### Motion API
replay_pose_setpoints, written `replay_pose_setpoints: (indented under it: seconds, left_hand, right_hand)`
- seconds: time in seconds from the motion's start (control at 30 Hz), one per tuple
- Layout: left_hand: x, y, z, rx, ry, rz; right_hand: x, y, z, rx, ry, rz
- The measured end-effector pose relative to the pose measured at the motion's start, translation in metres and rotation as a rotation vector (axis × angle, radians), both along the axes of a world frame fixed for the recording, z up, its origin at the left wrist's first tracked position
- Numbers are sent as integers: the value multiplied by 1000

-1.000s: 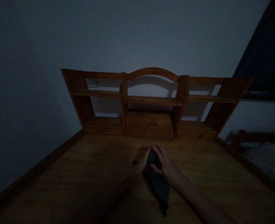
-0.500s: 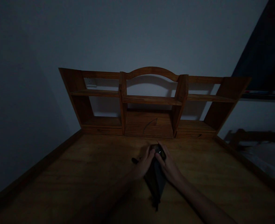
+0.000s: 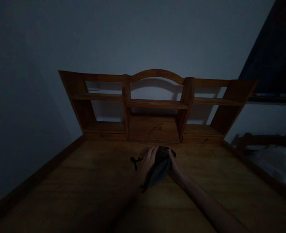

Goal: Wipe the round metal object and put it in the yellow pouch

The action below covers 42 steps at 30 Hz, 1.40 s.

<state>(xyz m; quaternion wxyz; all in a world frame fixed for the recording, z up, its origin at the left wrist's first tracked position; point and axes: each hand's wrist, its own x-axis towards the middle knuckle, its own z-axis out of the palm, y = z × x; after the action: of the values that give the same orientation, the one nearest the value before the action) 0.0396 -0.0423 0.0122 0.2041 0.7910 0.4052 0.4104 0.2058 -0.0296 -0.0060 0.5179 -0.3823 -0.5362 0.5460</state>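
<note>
Both hands hold a dark, soft-looking pouch [image 3: 159, 172] above the desk top. My left hand [image 3: 147, 163] closes on its left side, fingers pointing away from me. My right hand [image 3: 177, 169] grips the right side near the far corner, thumb on top. The pouch has a blackish far end and a greyer flap toward me. Dark strap or cord ends [image 3: 134, 160] stick out on the left beyond my left hand, and another end hangs at the near tip. Dim light hides the finer details and whatever may be inside.
The wooden desk top [image 3: 96, 174] runs back to a low wooden shelf unit [image 3: 157, 103] with several compartments and small drawers. A pale wall [image 3: 143, 35] rises behind it. At right are a dark window or curtain [image 3: 274, 58] and a wooden rail [image 3: 264, 139] beside whitish fabric.
The pouch has turned, its near tip swinging left and up toward my left forearm. My right thumb has shifted toward the far right corner. The shiny spot between my hands no longer shows.
</note>
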Motion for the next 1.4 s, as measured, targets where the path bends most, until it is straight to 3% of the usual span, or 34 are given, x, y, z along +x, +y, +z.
replay_pose_setpoints:
  seconds: [0.13, 0.27, 0.43, 0.6, 0.87, 1.17, 1.4]
  left_hand:
    - [-3, 8, -5, 136, 88, 81]
    - [-4, 2, 0, 187, 143, 135]
    - [-3, -4, 8, 202, 56, 198]
    - [-4, 1, 10, 280, -8, 269]
    - [-6, -3, 9, 378, 104, 267]
    - [-6, -10, 13, 397, 133, 237]
    - [-4, -10, 13, 352, 5, 249]
  right_hand:
    - [-3, -2, 7, -265, 365, 119]
    - [-4, -6, 15, -342, 469, 122]
    - [2, -3, 20, -345, 541, 140]
    - [10, 0, 21, -412, 532, 168]
    - [13, -3, 30, -395, 526, 200]
    - [18, -1, 28, -465, 518, 201]
    - [18, -8, 32, -426, 456, 184]
